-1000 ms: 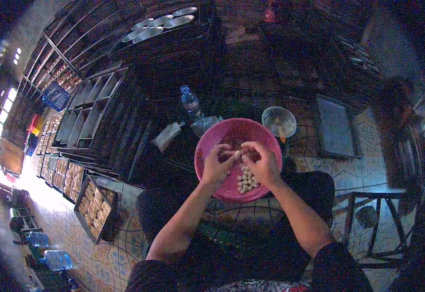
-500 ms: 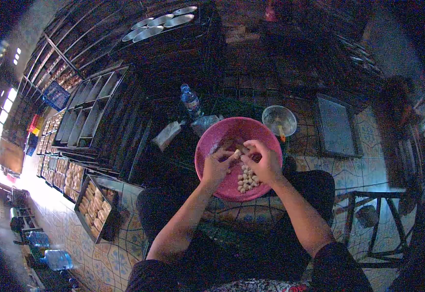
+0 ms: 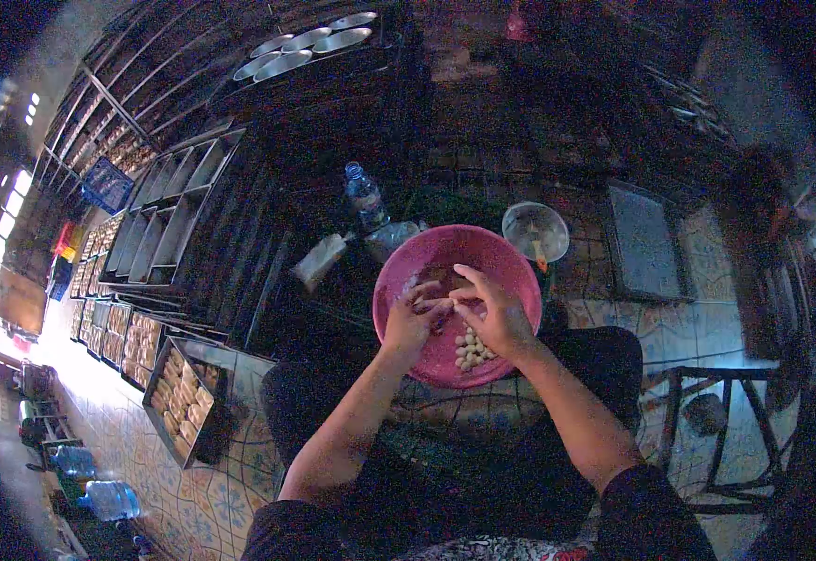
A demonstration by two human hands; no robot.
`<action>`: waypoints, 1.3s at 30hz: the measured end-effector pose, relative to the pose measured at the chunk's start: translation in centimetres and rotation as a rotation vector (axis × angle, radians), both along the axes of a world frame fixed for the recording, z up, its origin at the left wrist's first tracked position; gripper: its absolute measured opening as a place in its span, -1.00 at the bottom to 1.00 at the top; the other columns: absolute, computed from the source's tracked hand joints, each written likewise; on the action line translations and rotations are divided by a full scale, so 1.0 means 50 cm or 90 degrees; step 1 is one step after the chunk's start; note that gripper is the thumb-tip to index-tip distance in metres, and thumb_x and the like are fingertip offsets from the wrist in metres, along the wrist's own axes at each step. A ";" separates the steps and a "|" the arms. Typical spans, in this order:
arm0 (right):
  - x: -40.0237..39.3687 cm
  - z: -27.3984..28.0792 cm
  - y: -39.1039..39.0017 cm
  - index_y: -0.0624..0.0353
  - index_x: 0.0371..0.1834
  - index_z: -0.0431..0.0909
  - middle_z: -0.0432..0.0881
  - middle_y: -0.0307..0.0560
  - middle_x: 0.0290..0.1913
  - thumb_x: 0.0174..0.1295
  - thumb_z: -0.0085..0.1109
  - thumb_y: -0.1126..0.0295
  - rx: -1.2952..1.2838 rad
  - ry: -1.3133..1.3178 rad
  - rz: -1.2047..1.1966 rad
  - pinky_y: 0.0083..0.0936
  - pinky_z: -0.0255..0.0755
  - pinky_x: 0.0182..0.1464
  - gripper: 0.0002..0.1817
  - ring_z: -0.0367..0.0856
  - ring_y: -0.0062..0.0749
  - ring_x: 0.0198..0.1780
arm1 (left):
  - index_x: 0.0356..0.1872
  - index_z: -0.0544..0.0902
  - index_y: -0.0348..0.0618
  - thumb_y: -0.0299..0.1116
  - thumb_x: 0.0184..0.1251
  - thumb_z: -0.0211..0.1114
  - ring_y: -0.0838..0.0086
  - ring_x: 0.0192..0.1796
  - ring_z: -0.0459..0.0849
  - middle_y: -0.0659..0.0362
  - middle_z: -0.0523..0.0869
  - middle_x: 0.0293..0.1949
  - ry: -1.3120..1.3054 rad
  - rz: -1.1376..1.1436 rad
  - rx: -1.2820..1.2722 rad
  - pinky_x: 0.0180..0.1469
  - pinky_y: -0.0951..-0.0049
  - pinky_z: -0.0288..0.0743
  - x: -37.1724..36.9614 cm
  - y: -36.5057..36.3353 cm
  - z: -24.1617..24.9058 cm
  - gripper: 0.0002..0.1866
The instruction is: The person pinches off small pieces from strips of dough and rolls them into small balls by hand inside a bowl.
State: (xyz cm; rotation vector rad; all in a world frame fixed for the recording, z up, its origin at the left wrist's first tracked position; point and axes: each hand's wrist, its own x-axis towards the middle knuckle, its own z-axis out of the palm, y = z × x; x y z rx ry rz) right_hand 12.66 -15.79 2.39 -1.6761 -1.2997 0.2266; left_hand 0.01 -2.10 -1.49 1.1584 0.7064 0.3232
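A pink basin (image 3: 399, 248) sits between my knees, with a cluster of small pale dough balls (image 3: 472, 351) in its lower right part. Over the basin's middle, my left hand (image 3: 411, 323) and my right hand (image 3: 497, 313) meet fingertip to fingertip. Thumbs and fingers of both are closed in a pinch around a small piece of dough (image 3: 448, 303), mostly covered by the fingers. Something darker lies in the basin behind my fingers, too dim to name.
Behind the basin are a water bottle (image 3: 365, 196), plastic bags (image 3: 322, 260) and a metal bowl (image 3: 536, 224) with an orange-handled tool. A tray of bread rolls (image 3: 182, 397) and stacked trays (image 3: 160, 220) stand left. At right are a flat tray (image 3: 649, 243) and a metal frame (image 3: 721, 374).
My fingertips have come closer together around the dough piece, which showed more plainly before. My right index finger has lifted and straightened a little. The basin stays put.
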 end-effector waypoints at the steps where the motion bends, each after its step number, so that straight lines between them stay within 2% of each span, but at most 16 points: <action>1: 0.001 -0.002 0.000 0.04 0.49 0.32 0.79 -0.08 -0.01 0.27 0.39 0.44 -0.004 0.002 -0.002 -0.32 0.65 -0.01 -0.29 0.74 -0.22 0.09 | 0.37 0.48 -0.13 -0.48 0.47 0.31 0.60 -0.18 0.71 0.18 0.77 -0.03 0.003 -0.023 0.056 -0.22 0.56 0.59 0.001 0.004 -0.013 -0.52; 3: 0.004 -0.011 0.004 0.04 0.50 0.31 0.78 -0.08 0.00 0.27 0.39 0.44 -0.019 -0.021 -0.008 -0.30 0.64 0.01 -0.28 0.72 -0.22 0.09 | 0.38 0.46 -0.12 -0.49 0.47 0.30 0.61 -0.18 0.70 0.21 0.77 -0.04 0.005 -0.048 0.111 -0.24 0.55 0.59 0.002 0.005 -0.029 -0.51; 7: 0.010 -0.024 0.005 0.04 0.51 0.29 0.78 -0.08 0.00 0.23 0.41 0.47 -0.017 -0.125 -0.019 -0.24 0.56 0.11 -0.24 0.68 -0.18 0.08 | 0.41 0.43 -0.09 -0.51 0.48 0.27 0.61 -0.16 0.69 0.19 0.77 -0.05 -0.034 -0.065 0.049 -0.23 0.58 0.58 0.004 -0.004 -0.023 -0.49; 11: 0.006 -0.026 0.009 0.08 0.45 0.36 0.77 -0.10 -0.08 0.13 0.45 0.50 -0.022 -0.076 -0.053 -0.19 0.50 0.15 -0.23 0.66 -0.13 0.02 | 0.39 0.44 -0.10 -0.49 0.47 0.28 0.58 -0.15 0.71 0.14 0.77 -0.03 -0.078 -0.059 -0.016 -0.23 0.60 0.58 0.011 0.008 -0.045 -0.50; 14: 0.013 -0.025 0.009 0.13 0.30 0.48 0.73 -0.14 -0.19 0.01 0.50 0.52 0.018 -0.095 -0.039 -0.17 0.50 0.08 -0.30 0.65 -0.14 -0.03 | 0.32 0.51 -0.19 -0.45 0.43 0.34 0.40 0.01 0.74 0.09 0.68 0.13 -0.063 -0.052 0.027 -0.04 0.43 0.70 0.003 0.003 -0.018 -0.53; 17: 0.010 -0.027 0.004 0.15 0.14 0.54 0.69 -0.14 -0.26 -0.07 0.53 0.51 -0.013 -0.155 -0.035 -0.18 0.48 0.05 -0.39 0.63 -0.15 -0.05 | 0.26 0.54 -0.20 -0.42 0.41 0.37 0.41 -0.01 0.74 0.11 0.69 0.10 -0.017 -0.033 0.019 -0.05 0.42 0.70 0.008 0.003 -0.031 -0.57; 18: 0.008 -0.024 0.001 0.14 0.12 0.54 0.69 -0.13 -0.24 -0.07 0.53 0.51 -0.018 -0.155 -0.030 -0.19 0.47 0.04 -0.40 0.63 -0.14 -0.04 | 0.26 0.54 -0.20 -0.42 0.41 0.37 0.41 -0.01 0.74 0.11 0.69 0.10 -0.016 -0.034 0.020 -0.05 0.42 0.70 0.009 0.001 -0.028 -0.57; 20: 0.005 -0.022 -0.001 0.13 0.10 0.55 0.69 -0.12 -0.22 -0.08 0.53 0.50 -0.022 -0.156 -0.025 -0.21 0.46 0.03 -0.41 0.62 -0.14 -0.04 | 0.32 0.40 -0.23 -0.44 0.37 0.43 0.51 -0.23 0.76 0.13 0.80 -0.11 0.002 -0.033 -0.018 -0.29 0.57 0.59 0.011 0.002 -0.020 -0.44; 23: 0.001 -0.023 0.000 0.15 0.11 0.56 0.68 -0.09 -0.15 -0.02 0.52 0.49 0.008 -0.193 -0.023 -0.18 0.46 0.15 -0.45 0.63 -0.13 0.03 | 0.24 0.45 -0.26 -0.41 0.35 0.47 0.50 -0.28 0.75 0.14 0.79 -0.16 -0.039 0.011 -0.072 -0.31 0.56 0.58 0.012 0.020 -0.065 -0.48; 25: 0.000 -0.023 -0.002 0.05 0.18 0.57 0.68 0.02 0.08 0.09 0.47 0.30 0.020 -0.152 0.030 -0.06 0.37 0.34 -0.47 0.55 0.07 0.23 | 0.21 0.47 -0.25 -0.41 0.34 0.48 0.50 -0.30 0.74 0.14 0.78 -0.19 -0.015 -0.002 -0.037 -0.33 0.56 0.57 0.007 0.031 -0.047 -0.51; 28: -0.008 -0.019 -0.005 0.21 0.16 0.57 0.69 0.03 0.00 0.12 0.47 0.43 -0.010 -0.048 -0.002 -0.18 0.55 0.21 -0.50 0.69 -0.04 0.08 | 0.16 0.51 -0.25 -0.42 0.34 0.48 0.51 -0.34 0.72 0.14 0.78 -0.22 0.010 -0.031 0.009 -0.37 0.55 0.57 0.004 0.033 -0.036 -0.56; 30: -0.007 -0.037 -0.003 0.20 0.17 0.56 0.69 0.04 0.05 0.12 0.47 0.43 -0.015 -0.081 -0.009 -0.20 0.59 0.14 -0.49 0.71 -0.04 0.06 | 0.15 0.52 -0.25 -0.42 0.34 0.48 0.52 -0.36 0.71 0.14 0.77 -0.22 0.008 -0.048 0.023 -0.38 0.54 0.57 0.010 0.023 -0.027 -0.57; 32: -0.002 -0.054 -0.006 0.20 0.17 0.56 0.69 0.06 0.10 0.11 0.47 0.43 -0.021 -0.110 -0.019 -0.22 0.64 0.08 -0.49 0.73 -0.05 0.05 | 0.14 0.53 -0.24 -0.42 0.36 0.46 0.55 -0.34 0.70 0.13 0.78 -0.20 0.022 -0.050 0.153 -0.38 0.54 0.58 0.009 0.009 -0.011 -0.59; 34: 0.002 -0.052 -0.005 0.13 0.20 0.55 0.63 0.11 0.20 0.17 0.42 0.25 -0.092 -0.110 -0.013 -0.05 0.30 0.43 -0.47 0.49 0.13 0.34 | 0.14 0.53 -0.25 -0.42 0.36 0.46 0.55 -0.34 0.71 0.12 0.79 -0.19 0.017 -0.070 0.195 -0.37 0.55 0.60 0.004 0.015 -0.014 -0.60; 38: 0.001 -0.063 0.002 0.13 0.24 0.53 0.63 0.11 0.19 0.20 0.41 0.26 -0.078 -0.152 0.007 -0.06 0.35 0.39 -0.47 0.53 0.07 0.30 | 0.13 0.55 -0.25 -0.40 0.37 0.45 0.56 -0.29 0.73 0.13 0.80 -0.13 0.025 -0.086 0.167 -0.28 0.57 0.65 -0.007 0.024 0.008 -0.62; 39: -0.005 -0.060 0.002 0.13 0.26 0.52 0.65 0.09 0.18 0.21 0.40 0.28 -0.076 -0.049 0.011 -0.07 0.36 0.38 -0.46 0.55 0.03 0.29 | 0.13 0.55 -0.25 -0.40 0.37 0.45 0.56 -0.29 0.73 0.13 0.80 -0.13 0.025 -0.083 0.167 -0.28 0.57 0.65 -0.008 0.031 0.000 -0.62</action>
